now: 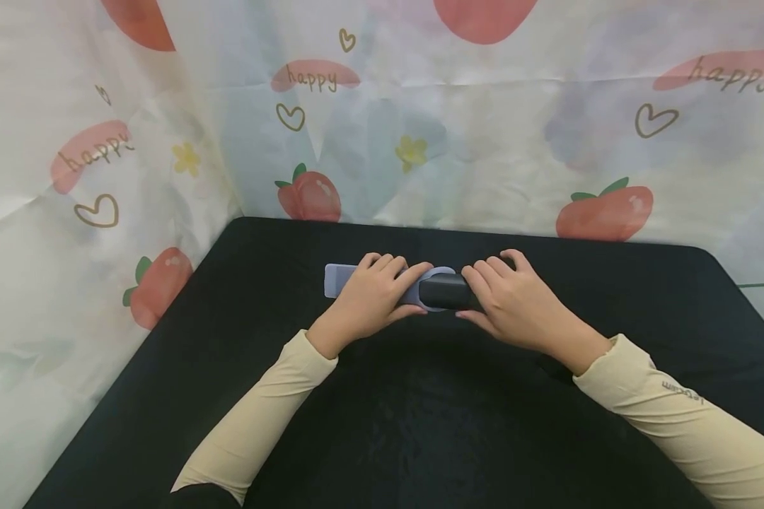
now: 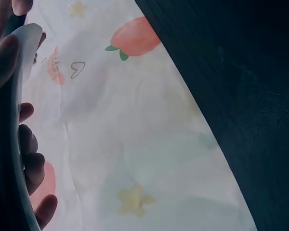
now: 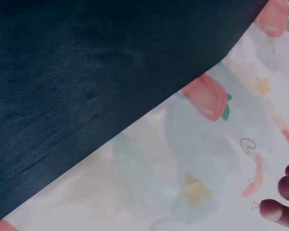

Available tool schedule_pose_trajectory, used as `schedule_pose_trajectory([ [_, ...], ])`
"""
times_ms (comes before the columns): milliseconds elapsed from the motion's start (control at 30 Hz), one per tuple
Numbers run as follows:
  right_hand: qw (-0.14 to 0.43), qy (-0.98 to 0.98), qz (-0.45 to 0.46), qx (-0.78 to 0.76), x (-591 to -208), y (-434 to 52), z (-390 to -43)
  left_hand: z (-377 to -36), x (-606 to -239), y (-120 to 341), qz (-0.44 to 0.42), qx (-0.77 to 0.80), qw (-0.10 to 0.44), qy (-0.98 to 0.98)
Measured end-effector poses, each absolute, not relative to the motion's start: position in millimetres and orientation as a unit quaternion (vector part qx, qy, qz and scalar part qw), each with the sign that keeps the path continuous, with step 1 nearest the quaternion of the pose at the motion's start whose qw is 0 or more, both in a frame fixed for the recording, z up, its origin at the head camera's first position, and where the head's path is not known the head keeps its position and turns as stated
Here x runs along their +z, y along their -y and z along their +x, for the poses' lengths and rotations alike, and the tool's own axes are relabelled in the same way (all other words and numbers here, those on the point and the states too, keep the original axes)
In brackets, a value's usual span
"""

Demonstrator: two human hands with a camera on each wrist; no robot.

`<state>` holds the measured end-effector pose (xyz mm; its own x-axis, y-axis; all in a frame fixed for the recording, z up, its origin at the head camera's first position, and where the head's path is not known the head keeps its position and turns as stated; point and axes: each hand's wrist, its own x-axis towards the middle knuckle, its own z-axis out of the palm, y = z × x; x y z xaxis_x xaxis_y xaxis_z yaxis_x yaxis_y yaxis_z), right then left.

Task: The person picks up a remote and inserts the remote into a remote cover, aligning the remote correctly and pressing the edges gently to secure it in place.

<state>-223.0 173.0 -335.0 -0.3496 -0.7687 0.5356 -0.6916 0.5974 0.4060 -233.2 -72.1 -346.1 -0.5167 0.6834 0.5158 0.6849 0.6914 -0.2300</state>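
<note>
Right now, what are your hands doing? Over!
Left hand grips the pale blue strip. Right hand grips the black piece, seated in the strip's round end. Nothing else on the black table.

Both arms reach forward in cream sleeves, forearms angling inward so the hands nearly meet. The left hand (image 1: 372,293) lies palm down, fingers curled over and thumb tucked beneath. The right hand (image 1: 512,300) mirrors it, fingers curled forward, thumb low, wrist bent slightly inward.
</note>
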Motion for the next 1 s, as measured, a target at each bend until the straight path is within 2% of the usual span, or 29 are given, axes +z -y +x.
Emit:
schedule_pose_trajectory([
  [400,0.342,0.823,0.451,-0.048,-337.3,-173.3,-222.9,-228.3,-343.2,68.0,-0.4,-0.019,0.275,0.874],
  [633,0.386,0.783,0.488,-0.032,-336.7,-174.8,-225.0,-227.4,-342.9,64.0,-0.398,-0.084,0.235,0.883],
  [733,0.395,0.777,0.489,-0.029,-337.1,-175.1,-224.5,-226.2,-340.9,59.2,-0.389,-0.106,0.249,0.88],
  [1000,0.387,0.775,0.499,-0.022,-340.9,-175.5,-223.6,-225.4,-341.2,46.5,-0.395,-0.087,0.342,0.848],
])
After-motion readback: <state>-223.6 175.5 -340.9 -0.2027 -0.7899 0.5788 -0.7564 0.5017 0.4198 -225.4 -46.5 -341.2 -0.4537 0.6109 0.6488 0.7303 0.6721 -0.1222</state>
